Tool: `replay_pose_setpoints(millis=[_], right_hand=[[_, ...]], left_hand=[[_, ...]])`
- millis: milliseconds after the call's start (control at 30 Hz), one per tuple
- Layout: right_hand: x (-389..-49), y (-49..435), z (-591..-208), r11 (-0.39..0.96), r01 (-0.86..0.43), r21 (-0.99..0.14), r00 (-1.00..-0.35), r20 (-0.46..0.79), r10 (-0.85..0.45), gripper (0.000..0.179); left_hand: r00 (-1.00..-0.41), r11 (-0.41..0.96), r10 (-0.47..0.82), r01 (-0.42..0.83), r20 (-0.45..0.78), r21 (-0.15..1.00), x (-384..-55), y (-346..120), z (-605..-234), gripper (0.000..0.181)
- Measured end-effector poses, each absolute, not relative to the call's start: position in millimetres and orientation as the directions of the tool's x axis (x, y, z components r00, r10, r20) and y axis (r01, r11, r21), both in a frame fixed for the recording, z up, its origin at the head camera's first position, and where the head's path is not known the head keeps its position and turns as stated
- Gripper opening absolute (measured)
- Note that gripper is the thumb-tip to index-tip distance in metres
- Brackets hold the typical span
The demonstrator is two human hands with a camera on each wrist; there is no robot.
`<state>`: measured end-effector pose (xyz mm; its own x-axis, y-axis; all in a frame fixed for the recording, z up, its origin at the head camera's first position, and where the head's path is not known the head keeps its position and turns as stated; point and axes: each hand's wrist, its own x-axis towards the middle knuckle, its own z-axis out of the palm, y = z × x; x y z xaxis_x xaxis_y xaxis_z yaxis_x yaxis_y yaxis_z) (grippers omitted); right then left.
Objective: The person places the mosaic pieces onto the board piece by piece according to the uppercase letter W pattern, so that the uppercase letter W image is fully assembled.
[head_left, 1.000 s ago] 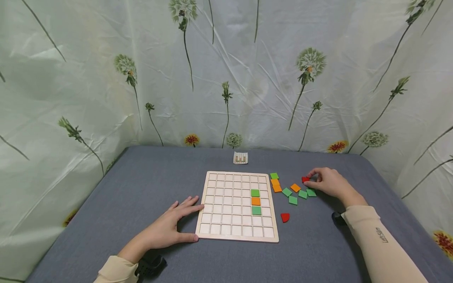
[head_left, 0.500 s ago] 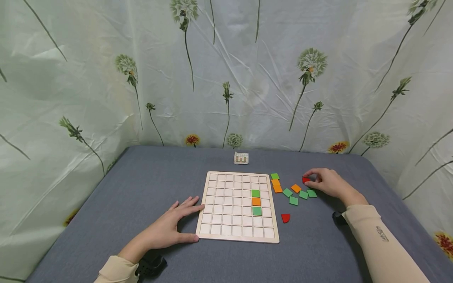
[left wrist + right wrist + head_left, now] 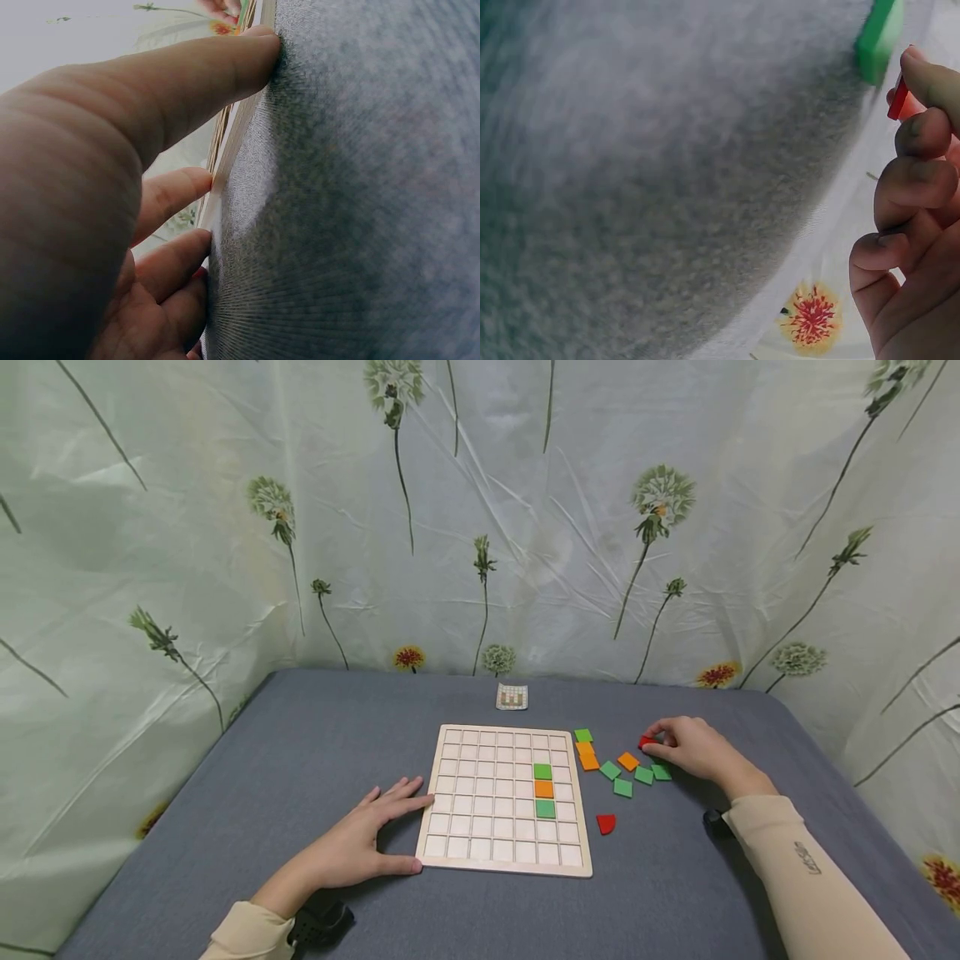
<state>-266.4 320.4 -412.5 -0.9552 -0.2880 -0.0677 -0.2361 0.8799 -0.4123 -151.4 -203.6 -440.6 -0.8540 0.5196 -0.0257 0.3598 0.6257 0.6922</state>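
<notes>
My left hand (image 3: 365, 841) lies spread at the left side of a pale wooden grid board (image 3: 516, 870). Its index fingertip touches the frame and the thumb is at the near left corner. Beyond the board's right side, my right hand (image 3: 699, 748) pinches a small red tile (image 3: 898, 101) between thumb and index finger; much of the tile is hidden by the fingers. On the board, a light green tile (image 3: 542, 772), an orange tile (image 3: 543, 789) and a darker green tile (image 3: 545, 809) sit one below another in a single column.
Right of the board lie several loose green and orange tiles, among them a green tile (image 3: 622, 788) and an orange tile (image 3: 627, 762). Nearer is a red quarter-round tile (image 3: 606, 824). A small card (image 3: 512, 697) with a grid pattern lies behind the board. A flowered curtain backs the table.
Both hands stay in nearly the same places. The red tile in the right hand's pinch has turned slightly and shows less in the head view.
</notes>
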Motion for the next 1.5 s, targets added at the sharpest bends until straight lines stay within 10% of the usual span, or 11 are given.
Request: replay_pose_setpoints(millis=[1500], right_hand=[[-187.3, 222.8, -397.7, 0.636, -0.514, -0.576, -0.781, 0.008, -0.624, 0.022]], left_hand=[[-0.858, 0.629, 0.512, 0.347, -0.035, 0.695, -151.3, -202.4, -439.3, 0.085]])
